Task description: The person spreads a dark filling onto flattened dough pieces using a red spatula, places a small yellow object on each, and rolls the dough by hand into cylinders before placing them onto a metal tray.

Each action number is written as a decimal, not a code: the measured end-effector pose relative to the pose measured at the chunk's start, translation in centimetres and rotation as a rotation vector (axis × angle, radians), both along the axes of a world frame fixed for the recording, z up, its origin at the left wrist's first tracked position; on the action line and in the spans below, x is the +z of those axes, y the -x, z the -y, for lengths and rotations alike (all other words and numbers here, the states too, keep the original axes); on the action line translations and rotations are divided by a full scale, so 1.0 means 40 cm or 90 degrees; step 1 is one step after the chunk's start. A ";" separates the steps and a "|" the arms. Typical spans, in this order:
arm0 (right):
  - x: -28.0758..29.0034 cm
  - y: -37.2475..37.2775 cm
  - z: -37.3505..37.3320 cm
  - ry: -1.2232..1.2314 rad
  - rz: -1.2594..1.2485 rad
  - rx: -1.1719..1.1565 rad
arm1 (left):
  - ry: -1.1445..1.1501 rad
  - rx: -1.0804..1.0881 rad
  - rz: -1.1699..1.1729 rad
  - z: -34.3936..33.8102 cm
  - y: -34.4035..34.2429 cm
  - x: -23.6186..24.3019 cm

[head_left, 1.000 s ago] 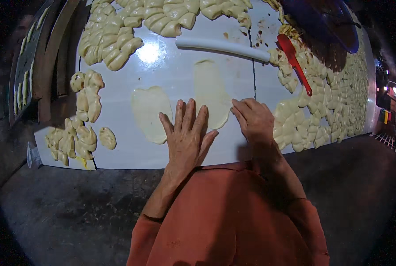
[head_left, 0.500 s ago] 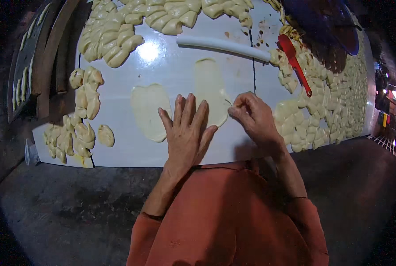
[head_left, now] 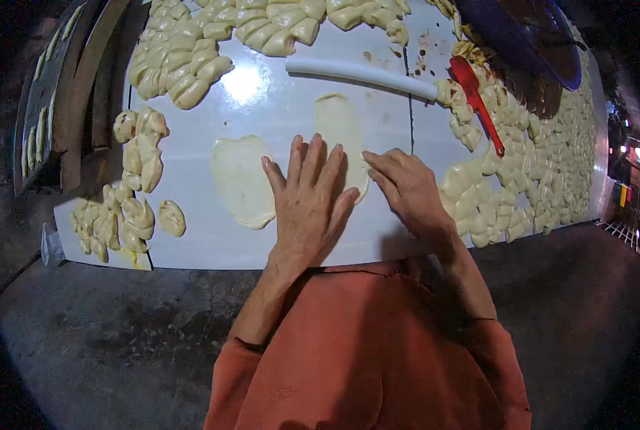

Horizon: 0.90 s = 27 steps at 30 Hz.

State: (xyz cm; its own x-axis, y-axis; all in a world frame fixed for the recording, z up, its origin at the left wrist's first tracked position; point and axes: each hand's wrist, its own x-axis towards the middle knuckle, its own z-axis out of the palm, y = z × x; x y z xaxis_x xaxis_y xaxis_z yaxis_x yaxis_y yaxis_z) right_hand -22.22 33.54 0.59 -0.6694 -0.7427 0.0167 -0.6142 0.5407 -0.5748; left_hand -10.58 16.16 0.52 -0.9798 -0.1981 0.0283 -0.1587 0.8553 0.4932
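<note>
Two thin, pale dough sheets lie flat on the white table [head_left: 191,244] in front of me. My left hand [head_left: 302,201] rests palm down, fingers spread, over the near part of the right-hand dough sheet [head_left: 338,118]. Along that sheet's right edge, my right hand [head_left: 409,188] has its fingers pressed together, with the fingertips at the dough. The left-hand dough sheet [head_left: 241,179] lies just beside my left hand, apart from the other sheet. Part of the right-hand sheet is hidden under my left hand.
Beyond the sheets lies a white rod [head_left: 359,75]. A red spatula [head_left: 477,107] rests on many flattened dough pieces [head_left: 506,193] at the right, near a dark blue bowl [head_left: 567,61]. More dough lumps [head_left: 183,61] cover the far left, and a small piece [head_left: 171,218] sits nearer.
My right fingers have shifted slightly left and away from me along the dough's edge; the raised edge strip is less visible. My left hand has slid slightly right.
</note>
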 end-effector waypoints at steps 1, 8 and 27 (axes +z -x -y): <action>0.004 0.000 0.001 -0.001 0.000 0.000 | -0.003 0.006 -0.002 0.003 0.000 -0.001; -0.015 0.003 -0.002 0.080 -0.020 -0.013 | -0.010 -0.016 -0.002 -0.002 0.026 0.007; 0.138 0.046 -0.161 0.304 0.645 -0.283 | 0.087 -0.082 0.028 -0.017 0.061 -0.058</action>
